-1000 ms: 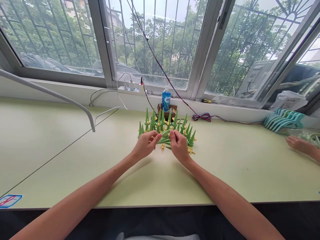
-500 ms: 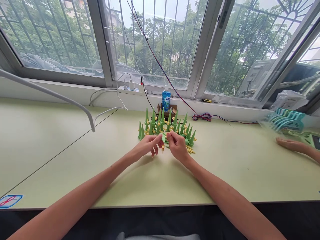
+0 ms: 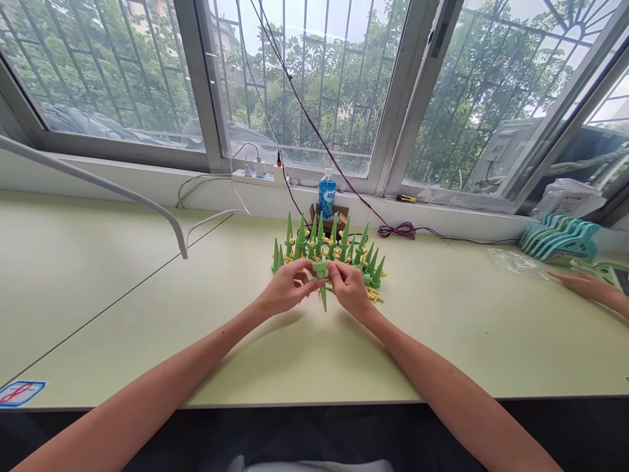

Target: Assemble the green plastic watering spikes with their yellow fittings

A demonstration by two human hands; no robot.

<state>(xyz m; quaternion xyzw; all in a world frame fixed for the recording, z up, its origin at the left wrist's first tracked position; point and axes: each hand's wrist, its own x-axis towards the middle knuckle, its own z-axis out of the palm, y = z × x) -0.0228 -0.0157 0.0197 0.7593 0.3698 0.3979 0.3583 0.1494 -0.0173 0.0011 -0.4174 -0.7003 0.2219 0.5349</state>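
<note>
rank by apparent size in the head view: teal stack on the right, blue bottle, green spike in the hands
1. teal stack
2. blue bottle and green spike, about alike; the bottle stands farther off, so unranked

We've got bare table point(image 3: 162, 328) wide open on the near left and along the front edge. Dead ahead the upright green spikes point(image 3: 344, 246) block the way, bottle point(image 3: 327, 192) right behind them; a co-worker's hand point(image 3: 582, 284) rests far right.

Pale green table point(image 3: 147, 308), barred windows point(image 3: 314, 85), daylight
</note>
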